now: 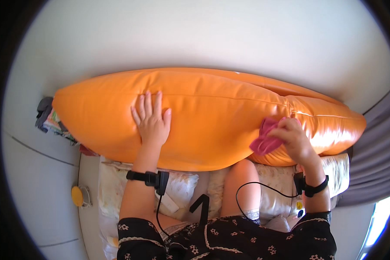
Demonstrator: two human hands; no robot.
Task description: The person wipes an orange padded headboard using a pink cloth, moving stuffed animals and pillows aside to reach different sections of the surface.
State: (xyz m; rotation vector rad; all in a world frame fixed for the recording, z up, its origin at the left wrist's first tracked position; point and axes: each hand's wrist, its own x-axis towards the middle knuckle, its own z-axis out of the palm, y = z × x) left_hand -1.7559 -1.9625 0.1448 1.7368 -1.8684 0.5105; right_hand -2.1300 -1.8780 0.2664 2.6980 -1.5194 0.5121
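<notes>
A large orange leather-like cushion (203,125), long and puffy with stitched seams, stretches across the view in front of me. My left hand (153,123) lies flat on its left half, fingers spread and holding nothing. Over the right part, near the seam where the cushion pinches in, my right hand (292,136) grips a pink cloth (265,138). The cloth is bunched and hangs to the left of the fingers, against the orange surface. Whether it presses on the cushion I cannot tell.
Behind the cushion rises a pale wall (195,34). Beneath it lies patterned bedding (277,186), with my knee between. A grey curtain (375,147) hangs at right. Stacked items (52,119) stand at far left, above a round yellow-topped object (77,196). Black cables run from both wrist straps.
</notes>
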